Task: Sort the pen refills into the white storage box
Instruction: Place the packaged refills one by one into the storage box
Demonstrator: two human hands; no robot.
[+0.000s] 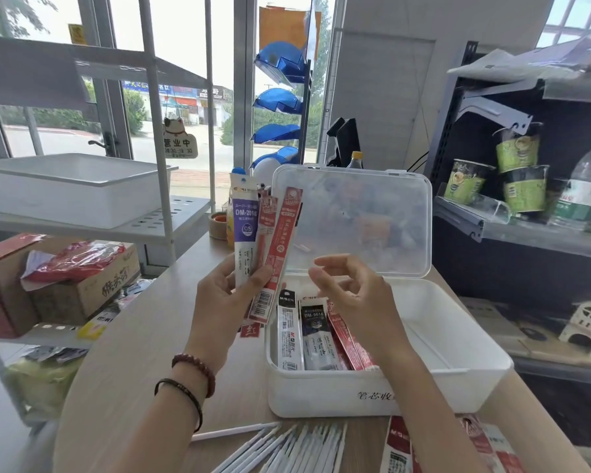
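My left hand (224, 295) grips a fan of refill packs upright: a purple and white pack (244, 230) and red packs (280, 247). They stand just left of the white storage box (458, 370), whose clear lid (355, 220) is raised. Inside the box, at its left side, lie a black and white pack (289, 336), a dark pack (316, 336) and red packs (345, 339). Over these my right hand (352, 288) hovers with loosely curled fingers and holds nothing.
Loose white refills (287, 445) and more red packs (400, 445) lie on the wooden table (144, 353) in front of the box. A white rack with a tray (72, 186) and cardboard boxes (65, 285) stands left. Shelves with cups and bottles (522, 179) are right.
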